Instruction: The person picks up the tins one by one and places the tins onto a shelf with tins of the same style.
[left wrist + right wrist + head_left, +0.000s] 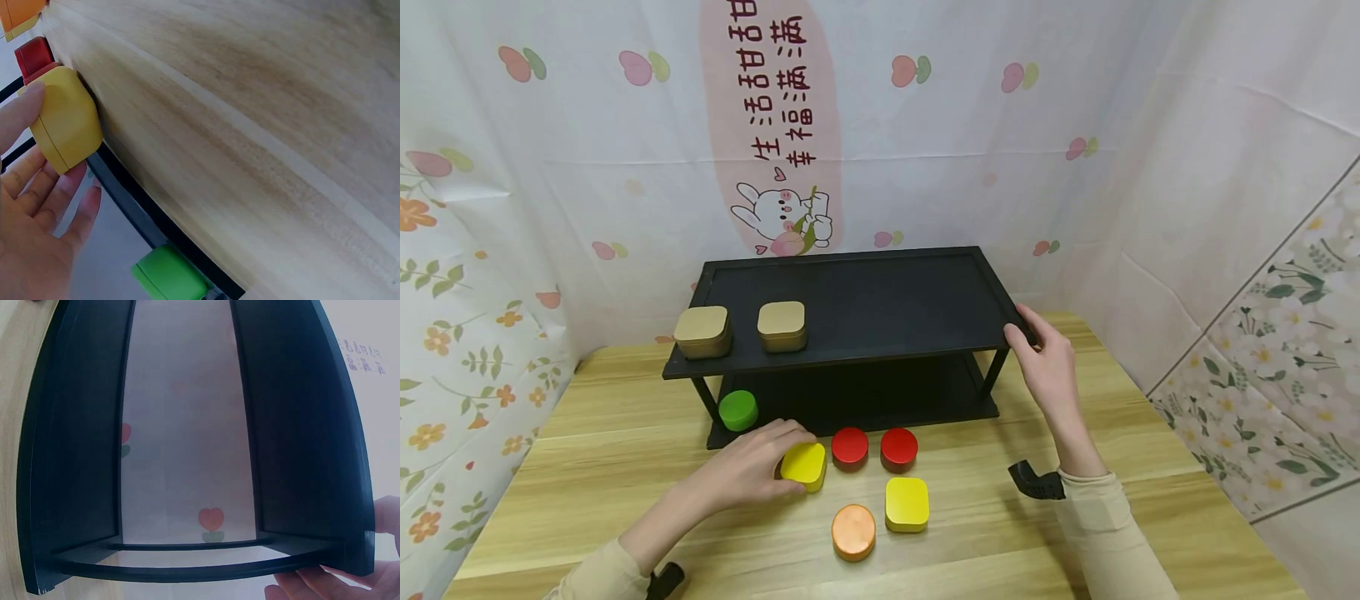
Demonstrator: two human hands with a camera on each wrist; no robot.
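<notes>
My left hand (758, 468) grips a yellow rounded-square tin (805, 465) in front of the black two-tier shelf (865, 312); in the left wrist view thumb and fingers hold this yellow tin (67, 119) from opposite sides. With my right hand (1047, 358) I hold the right front corner of the shelf's top board, thumb on the upper side. The right wrist view has its fingers (300, 584) curled under the board edge. Two beige tins, one at the left corner (703, 332) and one beside it (782, 326), sit on the top tier. A green round tin (739, 410) stands at the lower tier's left end.
Two red round tins, a left one (850, 448) and a right one (898, 450), stand before the shelf. Nearer me are another yellow square tin (907, 504) and an orange round tin (853, 532). A patterned curtain (925, 167) hangs behind the wooden table (985, 550).
</notes>
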